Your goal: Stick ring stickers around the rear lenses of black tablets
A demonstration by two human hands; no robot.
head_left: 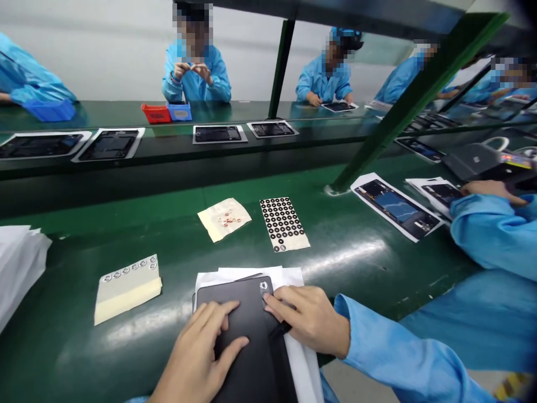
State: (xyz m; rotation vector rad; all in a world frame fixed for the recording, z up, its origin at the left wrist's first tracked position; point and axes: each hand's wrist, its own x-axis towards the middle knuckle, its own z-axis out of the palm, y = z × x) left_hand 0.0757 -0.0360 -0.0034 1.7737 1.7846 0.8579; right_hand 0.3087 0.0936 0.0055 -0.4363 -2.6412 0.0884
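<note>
A black tablet back cover (247, 336) lies in front of me on white sheets (293, 277). My left hand (205, 341) rests on its left side, thumb and fingers spread. At the upper right corner my right hand (308, 319) is closed, its fingertips touching the cover just below a small pale ring (263, 286). A dark piece shows under those fingers; what it is I cannot make out. Beyond the cover lies a sheet of black ring stickers (282, 221). Left of it is a cream sheet with small reddish bits (229, 220). A backing sheet with several rings (128, 288) lies farther left.
A stack of white paper (20, 268) stands at the left edge. A green post (377, 134) slants up from the bench. Tablet parts (396, 207) and a co-worker's sleeve (495, 235) are at right. Across the bench, co-workers sit behind red (156, 113) and blue bins (179, 111).
</note>
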